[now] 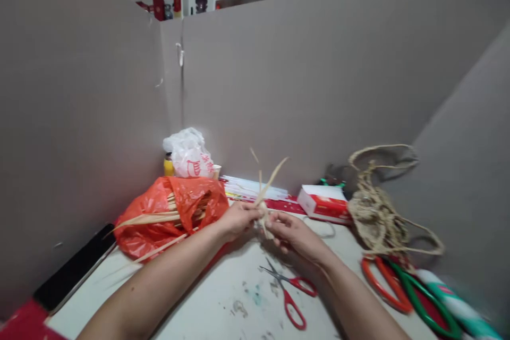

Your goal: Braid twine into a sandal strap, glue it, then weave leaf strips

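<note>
Pale, flat plant-like strips (pixel 272 179) rise from a small bundle held between my two hands, above the white table. My left hand (pixel 241 219) pinches the bundle from the left side. From the right, my right hand (pixel 287 229) grips its lower part with curled fingers. The fingers partly hide the bundle's middle. Below the hands, scissors with red handles (pixel 294 297) lie with their blades slightly apart on the table.
An orange plastic bag (pixel 147 196) with more strips stands at left, a white bag (pixel 189 151) behind it. At right are a red-white box (pixel 324 204), coiled rope (pixel 370 218), orange (pixel 386 284) and green (pixel 426 303) loops and a teal-white tube (pixel 454 300). Grey partitions (pixel 298 79) enclose the table (pixel 207 297).
</note>
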Action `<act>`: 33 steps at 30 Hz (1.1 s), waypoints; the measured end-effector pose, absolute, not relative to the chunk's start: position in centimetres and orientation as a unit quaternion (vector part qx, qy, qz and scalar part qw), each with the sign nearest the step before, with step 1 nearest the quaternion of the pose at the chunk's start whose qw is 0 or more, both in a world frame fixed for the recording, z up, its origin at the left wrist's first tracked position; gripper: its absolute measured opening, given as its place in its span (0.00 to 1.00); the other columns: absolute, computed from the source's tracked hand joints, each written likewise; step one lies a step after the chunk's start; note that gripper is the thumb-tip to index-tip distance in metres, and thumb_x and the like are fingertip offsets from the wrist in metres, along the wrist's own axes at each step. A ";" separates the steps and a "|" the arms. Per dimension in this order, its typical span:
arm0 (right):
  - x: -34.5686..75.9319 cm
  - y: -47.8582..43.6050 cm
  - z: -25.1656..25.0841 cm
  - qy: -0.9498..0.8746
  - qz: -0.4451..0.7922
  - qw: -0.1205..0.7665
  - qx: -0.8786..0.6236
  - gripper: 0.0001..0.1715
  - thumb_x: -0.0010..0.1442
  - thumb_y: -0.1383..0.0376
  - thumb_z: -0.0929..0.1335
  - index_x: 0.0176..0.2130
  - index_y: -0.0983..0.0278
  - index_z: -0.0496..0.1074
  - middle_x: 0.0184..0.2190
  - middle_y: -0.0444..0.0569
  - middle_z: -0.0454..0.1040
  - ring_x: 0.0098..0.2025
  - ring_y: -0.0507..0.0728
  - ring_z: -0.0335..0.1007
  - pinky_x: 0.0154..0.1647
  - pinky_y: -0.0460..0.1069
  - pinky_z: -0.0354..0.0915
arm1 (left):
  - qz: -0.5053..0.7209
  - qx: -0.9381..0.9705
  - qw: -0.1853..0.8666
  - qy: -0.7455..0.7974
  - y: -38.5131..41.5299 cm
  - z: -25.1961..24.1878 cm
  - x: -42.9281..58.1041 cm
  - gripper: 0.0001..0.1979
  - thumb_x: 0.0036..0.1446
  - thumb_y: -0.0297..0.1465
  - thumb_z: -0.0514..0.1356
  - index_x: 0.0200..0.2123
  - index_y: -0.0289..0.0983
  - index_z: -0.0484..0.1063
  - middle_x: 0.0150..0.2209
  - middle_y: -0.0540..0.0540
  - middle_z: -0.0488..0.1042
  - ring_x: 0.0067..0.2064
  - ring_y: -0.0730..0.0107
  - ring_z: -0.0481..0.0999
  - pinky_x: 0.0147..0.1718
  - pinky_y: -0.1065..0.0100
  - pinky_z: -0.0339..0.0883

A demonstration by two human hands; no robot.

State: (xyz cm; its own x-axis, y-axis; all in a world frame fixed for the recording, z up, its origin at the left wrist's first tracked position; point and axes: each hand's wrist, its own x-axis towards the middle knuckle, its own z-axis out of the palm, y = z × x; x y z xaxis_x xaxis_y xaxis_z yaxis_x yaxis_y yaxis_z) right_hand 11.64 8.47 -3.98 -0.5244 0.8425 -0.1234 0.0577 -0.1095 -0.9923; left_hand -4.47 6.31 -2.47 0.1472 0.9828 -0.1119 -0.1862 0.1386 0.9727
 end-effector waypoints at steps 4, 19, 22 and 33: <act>11.7 8.6 -3.7 -0.582 0.635 0.333 -0.384 0.20 0.45 0.56 0.73 0.31 0.62 0.62 0.17 0.35 0.64 0.16 0.46 0.55 0.14 0.40 0.51 | 0.466 0.456 0.623 0.432 6.8 -2.7 -4.9 0.12 0.42 0.37 0.65 0.23 0.35 0.69 0.12 0.61 0.54 0.14 0.83 0.45 0.16 0.72 0.33; 10.2 8.3 -3.5 -0.621 0.477 0.459 -0.420 0.11 0.45 0.61 0.70 0.26 0.63 0.64 0.15 0.36 0.60 0.17 0.47 0.51 0.19 0.43 0.50 | 0.493 0.456 0.589 0.449 7.0 -2.9 -4.3 0.13 0.46 0.39 0.62 0.23 0.34 0.69 0.13 0.60 0.54 0.14 0.84 0.44 0.15 0.73 0.34; 9.5 8.0 -3.8 -0.647 0.417 0.480 -0.420 0.06 0.46 0.64 0.69 0.24 0.64 0.67 0.18 0.40 0.65 0.22 0.49 0.57 0.25 0.45 0.56 | 0.496 0.453 0.585 0.454 7.0 -3.0 -4.3 0.15 0.46 0.41 0.63 0.24 0.34 0.69 0.12 0.60 0.52 0.14 0.83 0.44 0.15 0.73 0.34; 12.0 8.9 -1.9 -0.682 0.404 0.443 -0.419 0.13 0.53 0.58 0.68 0.31 0.66 0.74 0.28 0.49 0.75 0.26 0.53 0.65 0.23 0.46 0.58 | 0.408 0.488 0.613 0.468 7.6 -3.2 -5.4 0.16 0.43 0.41 0.66 0.23 0.33 0.71 0.12 0.58 0.56 0.14 0.83 0.45 0.15 0.72 0.33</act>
State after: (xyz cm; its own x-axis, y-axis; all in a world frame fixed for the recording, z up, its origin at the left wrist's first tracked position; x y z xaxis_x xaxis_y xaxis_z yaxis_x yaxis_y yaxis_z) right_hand 12.02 8.88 -1.95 -0.2563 0.9294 0.2657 0.2136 0.3225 -0.9222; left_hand -5.42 7.59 -3.15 0.2281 0.9576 -0.1762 -0.0443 0.1910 0.9806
